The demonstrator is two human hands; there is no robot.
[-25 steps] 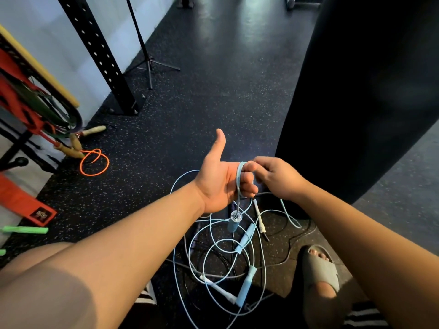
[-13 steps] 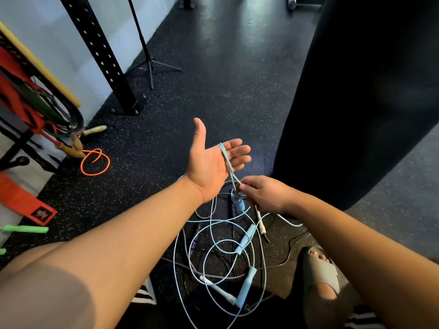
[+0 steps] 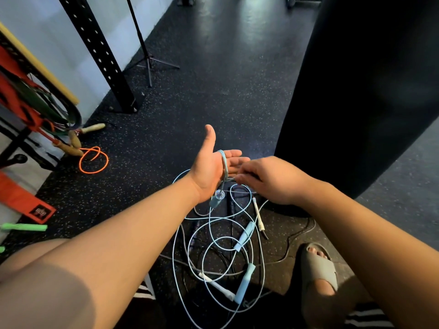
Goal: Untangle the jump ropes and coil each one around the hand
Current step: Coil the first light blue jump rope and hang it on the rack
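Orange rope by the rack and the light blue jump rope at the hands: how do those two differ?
The orange rope lies untouched on the floor in one small loop; the light blue jump rope hangs over the open left hand, pinched by the right hand. The orange rope crosses only itself; the light blue jump rope sprawls below in many loops tangled with other ropes. Both are thin cords.

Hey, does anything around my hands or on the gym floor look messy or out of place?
Yes. The light blue jump ropes lie on the floor in a heap of crossing loops with the handles mixed in. An orange rope lies loose by the rack on the left. Nothing looks broken.
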